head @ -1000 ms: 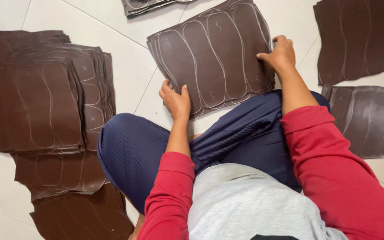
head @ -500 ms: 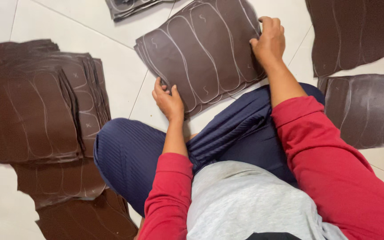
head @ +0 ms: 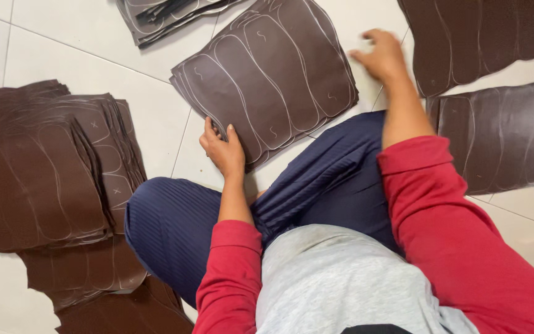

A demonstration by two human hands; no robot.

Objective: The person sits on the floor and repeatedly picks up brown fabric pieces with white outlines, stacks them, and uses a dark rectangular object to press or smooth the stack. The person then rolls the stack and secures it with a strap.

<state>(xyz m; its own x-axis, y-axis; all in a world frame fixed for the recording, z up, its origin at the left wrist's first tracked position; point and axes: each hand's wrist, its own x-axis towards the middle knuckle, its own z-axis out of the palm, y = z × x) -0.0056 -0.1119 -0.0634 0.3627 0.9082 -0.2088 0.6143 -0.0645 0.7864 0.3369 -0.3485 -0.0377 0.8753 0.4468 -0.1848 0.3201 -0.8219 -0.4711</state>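
Far to my left a thick pile of dark brown leather sheets (head: pixel 44 167) lies on the white tiled floor (head: pixel 94 55), marked with pale curved outlines, with more brown pieces (head: pixel 88 272) spread under it near my knee. My left hand (head: pixel 222 148) grips the near left edge of the stack of brown sheets (head: pixel 267 74) lying in front of me, fingers on top and curled over its edge. That stack sits on the tiles just past my crossed legs in navy trousers (head: pixel 180 229), turned at a slant. Above it, at the top edge, is another small grey-brown stack (head: pixel 156 15). My right hand (head: pixel 381 55) hovers off the stack's right corner, fingers loosely spread, grasping nothing; it is blurred. Further right lie two more brown sheets, one upper (head: pixel 477 37) and one lower (head: pixel 502 136), close beside my red sleeve (head: pixel 458 235)
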